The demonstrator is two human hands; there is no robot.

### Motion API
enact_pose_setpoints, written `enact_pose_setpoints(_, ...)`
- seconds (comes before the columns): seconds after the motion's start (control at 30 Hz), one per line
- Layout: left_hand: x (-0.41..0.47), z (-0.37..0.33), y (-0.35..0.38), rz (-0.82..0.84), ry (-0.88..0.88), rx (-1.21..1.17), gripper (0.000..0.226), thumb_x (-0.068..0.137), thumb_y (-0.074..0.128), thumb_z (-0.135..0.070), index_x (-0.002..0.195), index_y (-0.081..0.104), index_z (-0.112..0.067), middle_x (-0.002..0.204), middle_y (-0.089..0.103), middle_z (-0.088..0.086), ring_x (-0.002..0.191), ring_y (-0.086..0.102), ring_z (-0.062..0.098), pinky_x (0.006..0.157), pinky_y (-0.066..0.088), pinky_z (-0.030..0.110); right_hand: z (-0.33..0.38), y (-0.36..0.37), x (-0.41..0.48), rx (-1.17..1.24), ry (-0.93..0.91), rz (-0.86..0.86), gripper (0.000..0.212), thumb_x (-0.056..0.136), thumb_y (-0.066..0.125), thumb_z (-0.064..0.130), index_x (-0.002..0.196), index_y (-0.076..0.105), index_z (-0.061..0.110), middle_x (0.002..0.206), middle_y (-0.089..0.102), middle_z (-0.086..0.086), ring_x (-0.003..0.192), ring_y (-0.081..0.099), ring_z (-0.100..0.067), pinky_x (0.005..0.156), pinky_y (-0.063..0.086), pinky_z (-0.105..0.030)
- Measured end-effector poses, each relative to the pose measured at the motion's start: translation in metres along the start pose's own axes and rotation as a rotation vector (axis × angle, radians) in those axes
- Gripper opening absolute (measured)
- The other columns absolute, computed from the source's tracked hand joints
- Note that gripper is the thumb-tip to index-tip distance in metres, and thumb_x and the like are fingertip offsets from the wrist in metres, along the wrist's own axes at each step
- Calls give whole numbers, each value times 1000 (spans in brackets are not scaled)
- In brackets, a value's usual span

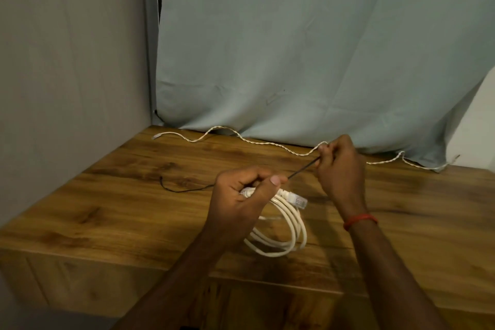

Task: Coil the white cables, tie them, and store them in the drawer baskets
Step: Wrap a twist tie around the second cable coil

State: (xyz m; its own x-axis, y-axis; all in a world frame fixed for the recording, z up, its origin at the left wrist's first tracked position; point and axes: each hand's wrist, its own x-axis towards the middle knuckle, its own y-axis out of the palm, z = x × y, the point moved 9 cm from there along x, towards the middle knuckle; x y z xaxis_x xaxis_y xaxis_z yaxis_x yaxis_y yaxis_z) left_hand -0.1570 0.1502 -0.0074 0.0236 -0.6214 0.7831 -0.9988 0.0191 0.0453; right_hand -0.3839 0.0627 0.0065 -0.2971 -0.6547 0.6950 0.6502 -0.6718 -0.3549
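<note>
Wooden surface [134,209], curtain [294,61] behind. My left hand [241,195] grips the coiled white cable [294,222] and the black tie [304,169]; my right hand [340,169], beyond the coil, pinches its far end, drawn taut.

There is only one view, from the person's head. It looks forward and down, close above the left hand [241,195] and the right hand [340,169]. Beyond the hands, the wooden table [120,209] ends at a pale blue cloth [294,48].
</note>
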Motion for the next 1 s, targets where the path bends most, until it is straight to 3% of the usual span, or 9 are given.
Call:
enact_pose_setpoints(0.1,1,0,-2,-26,1,59,27,88,65,-27,66,68,-11,66,69,13,63,65,33,57,50,41,-15,24,-8,-102,0,95,16,93,53,27,80,44,24,73,68,-3,69,65,-28,65,54,-44)
enact_pose_setpoints(0.27,3,3,-6,-46,-19,109,34,92,62,-31,61,54,-17,55,54,5,52,49,13,55,41,24,-25,41,-15,-114,76,170,24,89,55,43,78,51,23,72,68,1,73,65,-26,66,53,-40)
enact_pose_setpoints(0.47,9,4,-16,-108,3,234,42,94,61,-35,63,56,-8,55,56,3,52,54,19,53,44,33,-38,68,-49,-60,101,489,25,86,74,37,71,60,22,66,64,7,62,58,-9,57,45,-29)
enact_pose_setpoints(0.6,9,13,-20,-161,-49,275,41,93,63,-39,63,58,-10,55,60,3,53,58,23,56,46,39,-8,31,-60,139,82,292,31,89,68,43,114,61,26,95,67,7,85,65,-10,73,57,-36)
enact_pose_setpoints(0.7,10,19,-20,-191,-110,276,40,93,65,-40,64,59,-13,55,61,2,54,59,19,56,47,36,56,-26,-80,341,-139,28,10,94,67,27,100,67,19,85,68,7,76,65,-10,64,55,-34)
enact_pose_setpoints(0.77,12,21,-17,-194,-135,285,41,94,66,-39,65,60,-10,57,61,3,55,58,18,56,47,34,97,-39,-101,232,-360,45,12,95,64,28,90,70,19,76,67,7,66,63,-11,57,50,-32)
enact_pose_setpoints(0.83,13,23,-16,-213,-146,290,40,93,65,-37,65,61,-8,58,60,2,54,54,12,56,45,28,112,-15,-118,-111,-463,204,20,94,57,36,87,71,24,70,67,6,60,62,-15,52,46,-32)
enact_pose_setpoints(0.9,14,23,-11,-197,-145,307,39,93,66,-36,65,62,-9,59,61,1,56,57,13,57,46,27,102,9,-127,-434,-425,306,18,91,59,38,88,70,24,63,65,2,53,61,-22,47,44,-31)
enact_pose_setpoints(1.0,11,23,-2,-162,-134,329,39,91,68,-37,65,61,-10,57,61,0,57,59,16,55,44,24,100,21,-129,-606,-370,325,11,79,73,34,78,67,25,56,61,1,47,60,-24,41,35,-27)
